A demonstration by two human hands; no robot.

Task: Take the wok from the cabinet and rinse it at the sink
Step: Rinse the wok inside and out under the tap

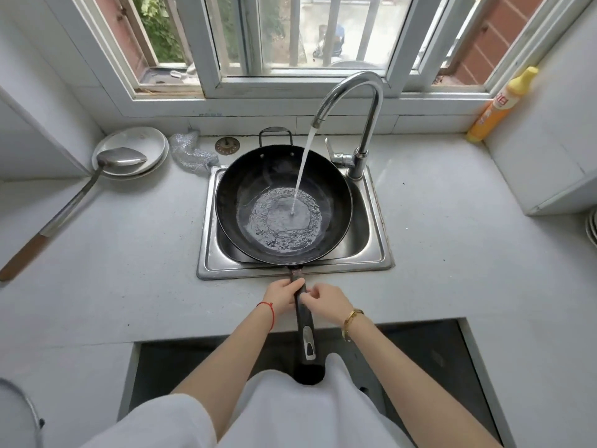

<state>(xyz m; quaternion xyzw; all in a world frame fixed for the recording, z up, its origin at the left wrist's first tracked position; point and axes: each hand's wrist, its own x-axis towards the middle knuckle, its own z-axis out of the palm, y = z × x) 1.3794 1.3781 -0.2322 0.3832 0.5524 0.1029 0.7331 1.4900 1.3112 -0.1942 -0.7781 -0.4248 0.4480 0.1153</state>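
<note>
Wok (255, 192) sits across the steel sink (381, 250), its black bowl covering most of the basin and its long handle (303, 321) reaching back toward us over the counter (452, 240). Water runs from the curved faucet (361, 101) into the bowl, and we see a shallow, rippling pool at the bottom. Our left hand (283, 294) has its grip wrapped around the handle just behind the sink's front rim. Our right hand (326, 302) is beside the handle, fingers loosely curled and holding nothing; whether they touch the handle, we cannot tell. On the counter to the left, white plates (151, 143) carry the head of a metal ladle (119, 158), with a mesh scrubber (190, 153) nearby. A yellow bottle (500, 105) stands at the far right by the window.
</note>
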